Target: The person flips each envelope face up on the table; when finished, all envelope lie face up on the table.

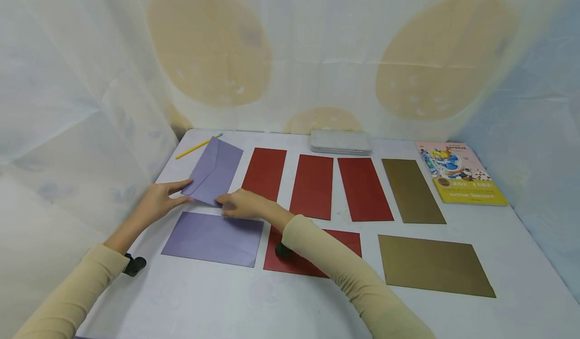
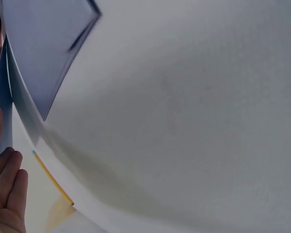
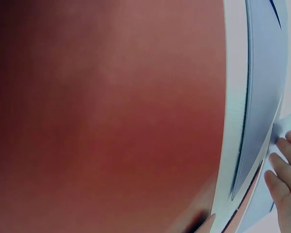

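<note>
A purple envelope (image 1: 217, 170) lies at a slant at the table's left, its pointed flap facing up. My left hand (image 1: 158, 200) pinches its lower left corner between thumb and fingers, as the left wrist view shows with the fingers (image 2: 9, 184) behind the paper. At the lower right corner, my right hand (image 1: 246, 204) grips the edge with thumb and index finger. Just below lies a second purple envelope (image 1: 210, 241), flat and turned sideways. The right forearm passes over a sideways red envelope (image 1: 342, 241), covering part of it.
Three upright red envelopes (image 1: 311, 188) stand in a row to the right, then a gold one (image 1: 414, 191). Another gold envelope (image 1: 435, 266) lies sideways in front. A yellow pencil (image 1: 192, 150), a pale flat case (image 1: 341, 142) and a picture book (image 1: 462, 173) line the back.
</note>
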`<control>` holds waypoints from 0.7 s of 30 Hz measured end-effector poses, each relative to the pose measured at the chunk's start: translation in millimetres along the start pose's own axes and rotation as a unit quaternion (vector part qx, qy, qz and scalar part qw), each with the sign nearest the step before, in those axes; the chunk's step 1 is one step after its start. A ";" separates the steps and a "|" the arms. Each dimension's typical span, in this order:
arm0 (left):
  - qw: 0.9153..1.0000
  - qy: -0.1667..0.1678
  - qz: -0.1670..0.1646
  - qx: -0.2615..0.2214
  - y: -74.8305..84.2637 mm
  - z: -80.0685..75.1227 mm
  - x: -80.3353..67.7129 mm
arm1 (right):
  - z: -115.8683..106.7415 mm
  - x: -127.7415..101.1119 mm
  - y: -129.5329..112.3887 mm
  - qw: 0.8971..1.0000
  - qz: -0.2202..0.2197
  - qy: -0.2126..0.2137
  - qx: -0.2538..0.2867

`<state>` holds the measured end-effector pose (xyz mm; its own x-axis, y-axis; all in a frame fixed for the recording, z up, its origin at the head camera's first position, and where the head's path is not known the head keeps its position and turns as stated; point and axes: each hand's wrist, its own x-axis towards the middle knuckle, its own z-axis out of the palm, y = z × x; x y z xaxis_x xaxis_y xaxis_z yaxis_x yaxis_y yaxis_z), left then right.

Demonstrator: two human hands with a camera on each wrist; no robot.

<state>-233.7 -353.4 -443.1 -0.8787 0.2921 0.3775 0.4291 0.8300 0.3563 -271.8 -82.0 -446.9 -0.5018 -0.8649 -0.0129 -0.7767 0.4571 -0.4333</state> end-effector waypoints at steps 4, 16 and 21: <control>1.000 -0.008 -0.005 -0.010 -2.5 1.6 -0.7 | 0.3 -0.1 0.6 1.000 -0.001 -0.002 0.000; 0.999 -0.044 -0.019 -0.020 -11.6 4.7 -2.3 | -1.4 -2.5 -4.5 1.000 -0.002 -0.016 -0.008; 0.998 -0.059 -0.024 -0.008 -13.0 9.6 0.6 | -4.1 0.0 -3.6 0.999 0.009 -0.027 -0.014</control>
<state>-241.9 -359.6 -455.7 -0.9164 0.3067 0.2570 0.3882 0.8373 0.3851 -270.5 -82.8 -441.6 -0.4951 -0.8661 -0.0694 -0.7784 0.4776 -0.4074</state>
